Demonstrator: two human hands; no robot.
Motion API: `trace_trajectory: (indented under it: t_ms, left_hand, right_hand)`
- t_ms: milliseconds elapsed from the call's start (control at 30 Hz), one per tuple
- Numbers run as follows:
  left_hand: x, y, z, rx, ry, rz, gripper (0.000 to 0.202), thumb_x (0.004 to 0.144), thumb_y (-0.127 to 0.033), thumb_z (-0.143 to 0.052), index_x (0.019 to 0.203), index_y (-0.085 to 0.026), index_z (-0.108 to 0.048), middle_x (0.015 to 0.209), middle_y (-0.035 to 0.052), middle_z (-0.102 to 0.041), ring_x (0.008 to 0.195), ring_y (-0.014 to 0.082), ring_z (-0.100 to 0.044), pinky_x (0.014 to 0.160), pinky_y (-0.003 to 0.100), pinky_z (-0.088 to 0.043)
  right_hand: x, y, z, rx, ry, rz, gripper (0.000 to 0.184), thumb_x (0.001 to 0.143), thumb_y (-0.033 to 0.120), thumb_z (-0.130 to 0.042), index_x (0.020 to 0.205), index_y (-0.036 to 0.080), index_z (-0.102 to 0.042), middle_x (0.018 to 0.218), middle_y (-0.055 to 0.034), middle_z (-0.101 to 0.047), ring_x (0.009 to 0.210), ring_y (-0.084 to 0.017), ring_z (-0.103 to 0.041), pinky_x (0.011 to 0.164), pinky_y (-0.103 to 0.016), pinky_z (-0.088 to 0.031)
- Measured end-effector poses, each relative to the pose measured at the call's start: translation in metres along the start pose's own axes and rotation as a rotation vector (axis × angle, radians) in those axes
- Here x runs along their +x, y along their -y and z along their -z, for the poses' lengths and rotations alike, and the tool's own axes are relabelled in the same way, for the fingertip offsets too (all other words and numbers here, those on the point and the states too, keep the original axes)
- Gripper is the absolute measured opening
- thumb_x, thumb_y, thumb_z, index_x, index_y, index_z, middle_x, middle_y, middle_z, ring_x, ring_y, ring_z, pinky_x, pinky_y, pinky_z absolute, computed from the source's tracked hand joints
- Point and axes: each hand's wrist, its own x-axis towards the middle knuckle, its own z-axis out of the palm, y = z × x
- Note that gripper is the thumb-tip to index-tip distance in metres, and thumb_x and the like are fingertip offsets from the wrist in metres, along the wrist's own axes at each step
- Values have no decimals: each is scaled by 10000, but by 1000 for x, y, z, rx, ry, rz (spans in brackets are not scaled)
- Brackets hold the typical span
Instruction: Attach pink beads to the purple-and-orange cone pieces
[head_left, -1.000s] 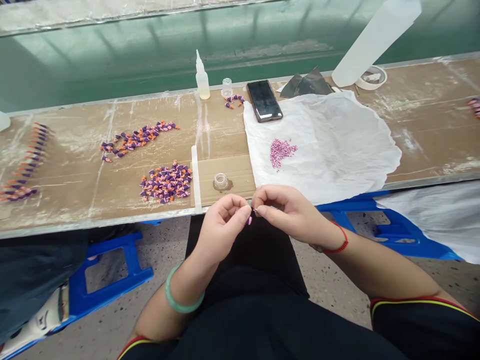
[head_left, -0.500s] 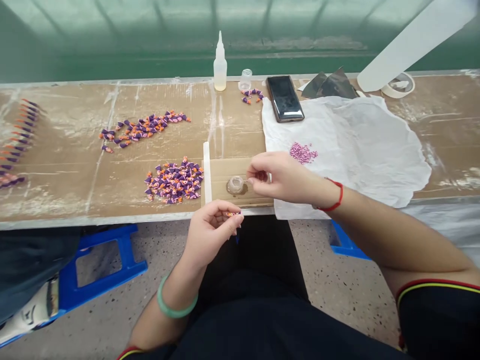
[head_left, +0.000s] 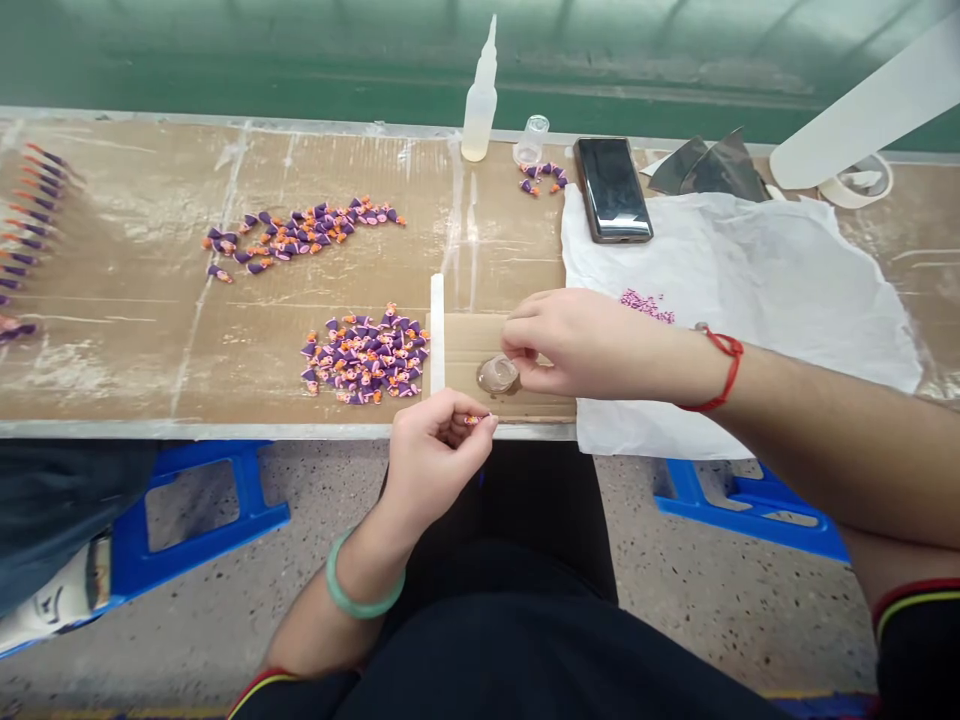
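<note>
My left hand (head_left: 439, 455) is closed at the table's front edge, thumb and forefinger pinching a small figurine (head_left: 477, 420) in orange, pink and purple, mostly hidden by the fingers. Just beyond it, my right hand (head_left: 577, 345) is pinched at the rim of a small clear cup (head_left: 498, 374). Whatever its fingertips hold is too small or hidden to make out. The cup rests on a cardboard piece (head_left: 476, 335), with a white strip (head_left: 437, 330) along its left side. Left of the strip lies a pile of similar purple figurines (head_left: 365, 355).
Further back are another group of figurines (head_left: 307, 232), a dropper bottle (head_left: 480, 105), a clear plastic cup (head_left: 532, 138) and a phone (head_left: 613, 190). Pink beads (head_left: 646, 305) lie on white paper (head_left: 757, 270). A tape roll (head_left: 859, 182) sits back right. Blue stools (head_left: 199, 525) stand below.
The view has shifted, so the table items sit differently in the picture. My right hand has come closer over the small cup. My left hand keeps its pinch on the figurine.
</note>
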Motion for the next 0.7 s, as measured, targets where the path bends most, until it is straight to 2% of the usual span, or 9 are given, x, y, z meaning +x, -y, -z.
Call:
trace_trajectory:
  t_ms: [267, 500, 600, 700]
  left_hand:
    - [0, 2, -2, -115, 0, 37, 94, 771, -203, -745, 722, -155, -682, 566, -20, -640, 467, 89, -625, 466, 144, -484]
    - [0, 0, -2, -217, -14, 51, 56, 755, -155, -759, 776, -156, -708, 616, -11, -695, 540, 106, -693, 535, 149, -560]
    - [0, -3, -1, -282, -32, 82, 89, 746, -146, -782, 806, -152, -717, 658, 5, -726, 577, 123, -719, 548, 159, -582]
    - [-2, -8, -1, -438, -41, 97, 130, 749, -182, -828, 819, -160, -721, 701, 14, -759, 595, 135, -740, 513, 147, -579]
  right_hand:
    - [1, 4, 5, -54, 31, 7, 181, 809, 145, -500, 633, 187, -483, 619, -19, -472, 608, -148, -380, 576, -278, -275]
    - [1, 2, 0, -32, 18, 3, 178, 813, 143, -506, 642, 185, -487, 639, -26, -488, 626, -153, -401, 587, -288, -272]
    - [-3, 1, -1, 127, -73, -9, 181, 795, 144, -526, 629, 191, -470, 618, -4, -479, 592, -133, -398, 577, -280, -284]
    - [-13, 8, 2, 538, -149, -59, 142, 822, 190, -541, 683, 196, -513, 631, 6, -548, 590, -124, -479, 576, -260, -361]
